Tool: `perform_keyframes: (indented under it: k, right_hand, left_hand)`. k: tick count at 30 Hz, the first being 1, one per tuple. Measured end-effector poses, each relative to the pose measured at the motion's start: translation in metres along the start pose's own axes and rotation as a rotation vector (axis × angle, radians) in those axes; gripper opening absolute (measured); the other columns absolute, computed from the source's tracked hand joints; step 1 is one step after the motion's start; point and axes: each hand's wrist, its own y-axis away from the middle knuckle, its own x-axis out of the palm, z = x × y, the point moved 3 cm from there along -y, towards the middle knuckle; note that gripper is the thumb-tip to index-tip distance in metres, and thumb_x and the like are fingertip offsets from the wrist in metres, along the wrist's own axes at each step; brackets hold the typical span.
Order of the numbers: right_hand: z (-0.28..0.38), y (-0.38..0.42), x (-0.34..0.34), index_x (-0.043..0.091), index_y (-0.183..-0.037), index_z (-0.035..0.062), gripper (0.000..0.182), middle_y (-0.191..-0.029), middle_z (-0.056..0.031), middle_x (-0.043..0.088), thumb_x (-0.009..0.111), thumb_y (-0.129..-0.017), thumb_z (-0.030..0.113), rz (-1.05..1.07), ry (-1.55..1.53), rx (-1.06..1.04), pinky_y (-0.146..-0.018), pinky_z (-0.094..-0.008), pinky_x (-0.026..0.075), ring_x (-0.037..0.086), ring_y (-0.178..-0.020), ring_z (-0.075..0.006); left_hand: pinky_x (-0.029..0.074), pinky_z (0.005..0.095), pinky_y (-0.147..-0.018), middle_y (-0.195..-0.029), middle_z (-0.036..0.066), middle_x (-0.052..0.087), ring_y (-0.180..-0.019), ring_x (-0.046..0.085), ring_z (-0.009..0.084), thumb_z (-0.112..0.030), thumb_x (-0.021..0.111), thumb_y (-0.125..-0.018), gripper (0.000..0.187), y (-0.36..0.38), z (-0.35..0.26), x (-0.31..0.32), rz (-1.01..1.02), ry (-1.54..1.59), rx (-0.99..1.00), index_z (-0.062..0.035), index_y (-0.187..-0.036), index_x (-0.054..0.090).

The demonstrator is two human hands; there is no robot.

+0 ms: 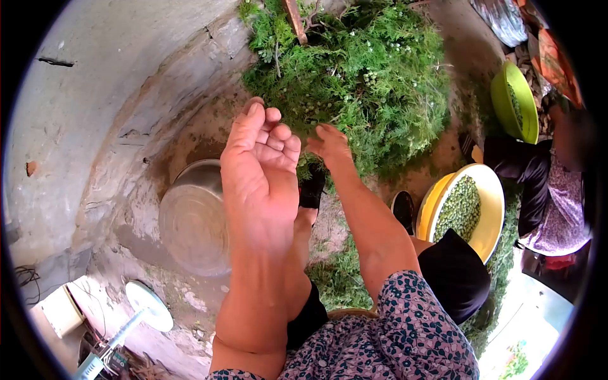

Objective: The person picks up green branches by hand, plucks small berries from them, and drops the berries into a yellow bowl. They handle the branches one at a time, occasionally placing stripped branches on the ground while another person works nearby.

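Observation:
My left hand (pixel 266 161) is raised in front of me, palm up, with its thumb against the index finger and the other fingers curled. Whatever the pinch may hold is too small or hidden to see. Just right of it, my right hand (pixel 332 147) is at the near edge of a big heap of green conifer branches (pixel 373 82). Its fingers are bent together and point left; I cannot make out anything in them. Small pale green berries dot the branches.
A yellow basin (pixel 494 212) of green berries stands by my right knee. Left of my legs is a large metal pot (pixel 193 218). A person (pixel 557 202) sits at the right near a green basin (pixel 516 104). A white fan (pixel 149 306) stands lower left, by the wall (pixel 107 120).

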Motion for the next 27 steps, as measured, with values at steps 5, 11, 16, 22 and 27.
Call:
perform_keyframes:
  k: [5,11,16,22,27]
  right_hand:
    - [0.023,0.033,-0.033,0.050,-0.113,-0.0012,0.035,-0.090,-0.0117,0.059,0.061,-0.084,0.015,-0.187,0.183,-0.081,-0.050,-0.0321,0.049,0.055,-0.057,-0.0180]
    - [0.070,0.074,-0.082,0.058,-0.090,0.0001,0.021,-0.065,-0.0020,0.051,0.063,-0.080,0.017,-0.313,0.388,-0.314,-0.037,-0.0271,0.026,0.036,-0.041,-0.0094]
    - [0.114,0.126,-0.094,0.059,-0.080,0.0073,0.013,-0.059,0.0031,0.044,0.062,-0.080,0.019,-0.267,0.447,-0.225,-0.037,-0.0245,0.022,0.030,-0.040,-0.0075]
    - [0.155,0.206,-0.093,0.061,-0.084,0.0087,0.009,-0.067,0.0034,0.050,0.061,-0.080,0.017,-0.359,0.310,-0.345,-0.041,-0.0196,0.027,0.040,-0.052,-0.0053]
    - [0.169,0.243,-0.101,0.055,-0.107,-0.0084,0.039,-0.090,-0.0078,0.063,0.067,-0.077,0.014,-0.316,0.264,-0.598,-0.068,-0.0228,0.046,0.058,-0.073,-0.0120]
  left_hand:
    - [0.042,0.0251,-0.059,-0.075,0.002,0.058,-0.062,0.050,0.0109,-0.011,0.056,-0.086,0.006,0.000,0.001,0.001,0.037,0.019,-0.002,-0.0059,-0.090,0.057]
    - [0.043,0.0256,-0.058,-0.074,0.002,0.059,-0.062,0.051,0.0111,-0.011,0.056,-0.086,0.005,0.002,0.003,-0.001,-0.004,0.035,-0.022,-0.0069,-0.088,0.058]
    - [0.043,0.0257,-0.057,-0.074,0.001,0.059,-0.062,0.052,0.0111,-0.012,0.057,-0.086,0.005,0.000,0.011,0.003,-0.002,0.043,-0.051,-0.0075,-0.087,0.058]
    - [0.044,0.0257,-0.057,-0.074,0.001,0.058,-0.062,0.051,0.0111,-0.012,0.056,-0.086,0.004,0.002,0.014,0.007,0.000,0.030,-0.065,-0.0074,-0.087,0.057]
    - [0.044,0.0256,-0.056,-0.074,0.001,0.058,-0.061,0.051,0.0113,-0.011,0.055,-0.087,0.005,0.002,0.018,0.009,0.007,0.036,-0.079,-0.0067,-0.086,0.057]
